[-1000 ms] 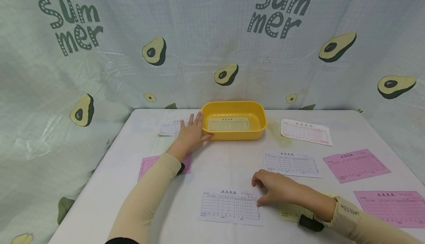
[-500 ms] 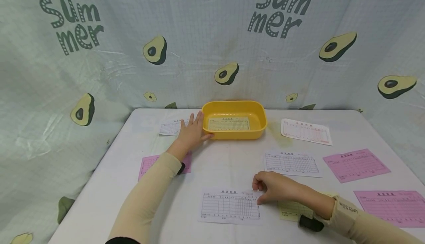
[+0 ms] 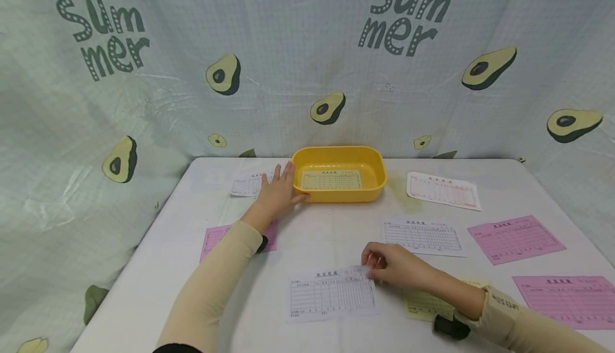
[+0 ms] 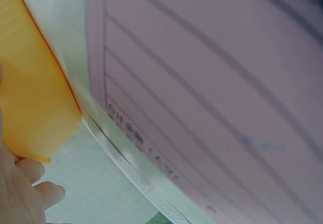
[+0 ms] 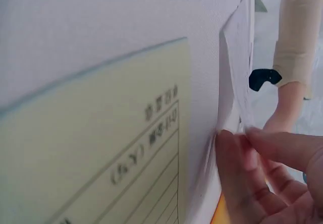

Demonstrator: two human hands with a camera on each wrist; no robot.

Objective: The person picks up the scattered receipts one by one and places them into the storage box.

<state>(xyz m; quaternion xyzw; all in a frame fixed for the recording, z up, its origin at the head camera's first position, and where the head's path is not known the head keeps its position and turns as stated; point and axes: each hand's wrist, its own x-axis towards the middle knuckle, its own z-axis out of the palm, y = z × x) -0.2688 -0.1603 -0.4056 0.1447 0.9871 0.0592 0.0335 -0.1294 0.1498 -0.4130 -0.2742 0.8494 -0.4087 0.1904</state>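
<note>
While in right hand (image 3: 399,265), slip (image 3: 331,295) leftward

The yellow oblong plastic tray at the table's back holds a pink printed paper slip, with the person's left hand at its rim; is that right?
Not pink: the head view shows a pale yellow printed paper slip in the yellow plastic tray, with the left hand at its rim.

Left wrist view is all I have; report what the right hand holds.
Observer: The right hand pinches the upper right corner of the front white form, as the head view shows it.
Operator: Tell me what's inside the yellow tray.
Observer: A pale yellow form lies in the yellow tray.
Operator: Now anything near the right wrist.
Observer: A second yellow form, partly hidden by the right wrist.
</note>
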